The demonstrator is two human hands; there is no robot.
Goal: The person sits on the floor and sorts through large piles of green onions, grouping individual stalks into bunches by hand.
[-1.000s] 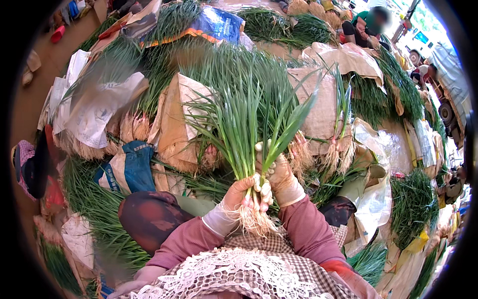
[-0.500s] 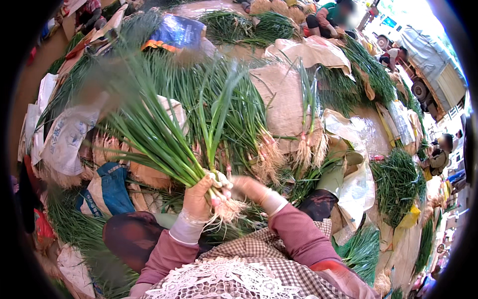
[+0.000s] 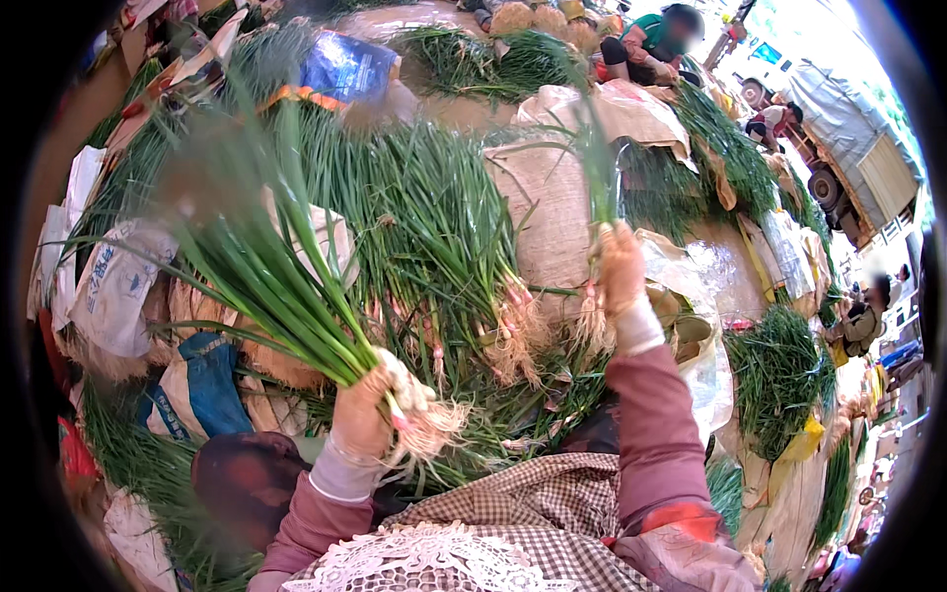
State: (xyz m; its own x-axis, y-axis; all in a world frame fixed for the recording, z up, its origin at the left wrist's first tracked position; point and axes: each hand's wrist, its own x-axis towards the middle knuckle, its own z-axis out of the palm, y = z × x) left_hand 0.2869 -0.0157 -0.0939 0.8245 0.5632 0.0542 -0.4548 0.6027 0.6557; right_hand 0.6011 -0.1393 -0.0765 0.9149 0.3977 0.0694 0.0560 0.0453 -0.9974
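Observation:
My left hand (image 3: pixel 363 403), in a pale glove, is closed round the lower stems of a bunch of green garlic (image 3: pixel 306 331). The bunch's long leaves fan up and to the left, and its pinkish bulbs and stringy roots (image 3: pixel 426 432) stick out below the fist. Farther off to the right, my gloved right hand (image 3: pixel 621 268) is wrapped round a few green garlic stalks (image 3: pixel 598 183) by the tan sack. Roots (image 3: pixel 590 321) hang just below and left of that hand. Between my hands lies a wide heap of green garlic (image 3: pixel 424 217), roots toward me.
A tan sack (image 3: pixel 541 202) lies beyond the heap, with clear plastic sheeting (image 3: pixel 695 281) to its right. Blue-and-white sacking (image 3: pixel 202 380) is at left. Loose leaves cover the ground near my knees. Another person (image 3: pixel 651 44) crouches at the far right, before a parked truck (image 3: pixel 848 148).
My right hand has moved from beside the bunch out to the far right and closed on stalks there. My left hand has shifted slightly left and down, still holding the bunch.

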